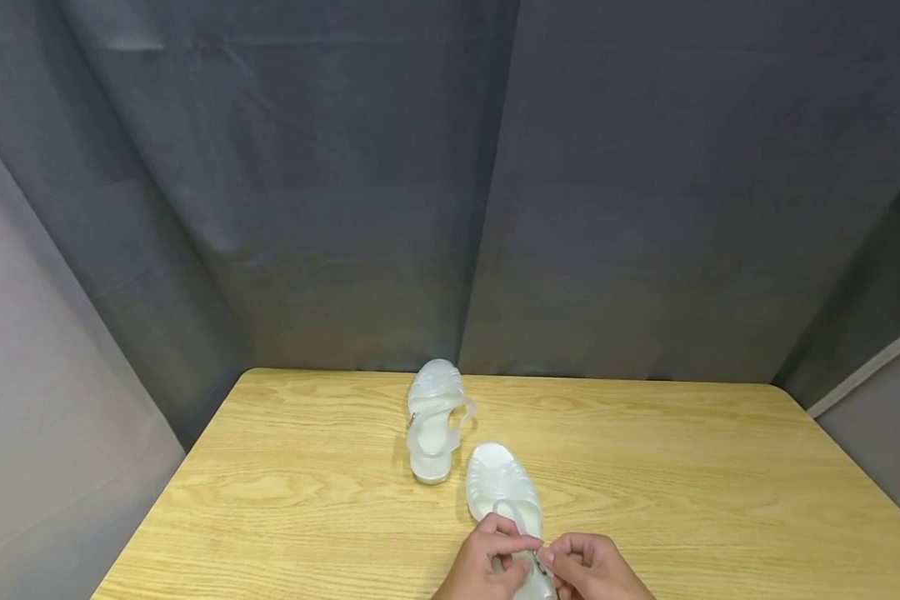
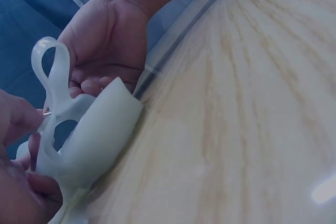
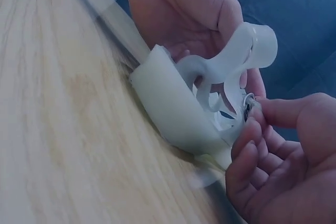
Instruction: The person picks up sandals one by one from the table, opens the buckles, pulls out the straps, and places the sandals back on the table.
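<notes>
A whitish, translucent jelly sandal (image 1: pixel 499 475) lies on the table near its front edge, toe pointing away from me. My left hand (image 1: pixel 483 560) holds the sandal's strap (image 2: pixel 55 82) beside the buckle, with its index finger stretched toward the other hand. On the right side, my right hand (image 1: pixel 596 569) pinches the strap end at the small metal buckle (image 3: pixel 249 103) between thumb and index finger. Part of the strap loops up above the heel (image 3: pixel 168 95). Fingers partly hide the buckle, so how far the strap is threaded cannot be told.
A matching sandal (image 1: pixel 435 383) rests farther back and slightly left, its strap standing out to the right. Both are on a wood-grain table (image 1: pixel 682 467). Dark grey curtains (image 1: pixel 345 183) hang behind the table, with lighter panels (image 1: pixel 37 400) at the sides.
</notes>
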Demonstrator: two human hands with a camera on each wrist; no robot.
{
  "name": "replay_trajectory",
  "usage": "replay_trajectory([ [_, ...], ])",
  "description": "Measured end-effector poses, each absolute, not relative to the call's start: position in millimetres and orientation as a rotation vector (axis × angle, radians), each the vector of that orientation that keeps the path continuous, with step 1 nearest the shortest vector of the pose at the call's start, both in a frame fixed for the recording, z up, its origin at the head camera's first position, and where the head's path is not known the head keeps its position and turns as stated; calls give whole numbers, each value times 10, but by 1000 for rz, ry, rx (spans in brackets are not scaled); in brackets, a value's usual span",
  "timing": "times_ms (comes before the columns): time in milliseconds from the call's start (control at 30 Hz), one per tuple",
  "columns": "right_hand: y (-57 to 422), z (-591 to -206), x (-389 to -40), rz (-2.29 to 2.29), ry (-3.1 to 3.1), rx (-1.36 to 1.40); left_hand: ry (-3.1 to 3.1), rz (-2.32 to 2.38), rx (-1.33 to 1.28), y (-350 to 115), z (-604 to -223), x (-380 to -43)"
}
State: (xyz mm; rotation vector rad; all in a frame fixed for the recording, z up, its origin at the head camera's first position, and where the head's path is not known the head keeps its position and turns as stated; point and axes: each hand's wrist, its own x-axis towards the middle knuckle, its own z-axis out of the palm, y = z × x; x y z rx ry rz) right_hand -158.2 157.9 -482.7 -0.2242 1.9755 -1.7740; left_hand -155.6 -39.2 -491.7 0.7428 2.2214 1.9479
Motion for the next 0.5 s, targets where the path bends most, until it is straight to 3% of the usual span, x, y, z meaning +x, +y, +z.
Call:
replay_trajectory([
  [500,1702,-4882,-1610,-1735,1890,-405,2253,1964,616,-350,-4898,-1595],
])
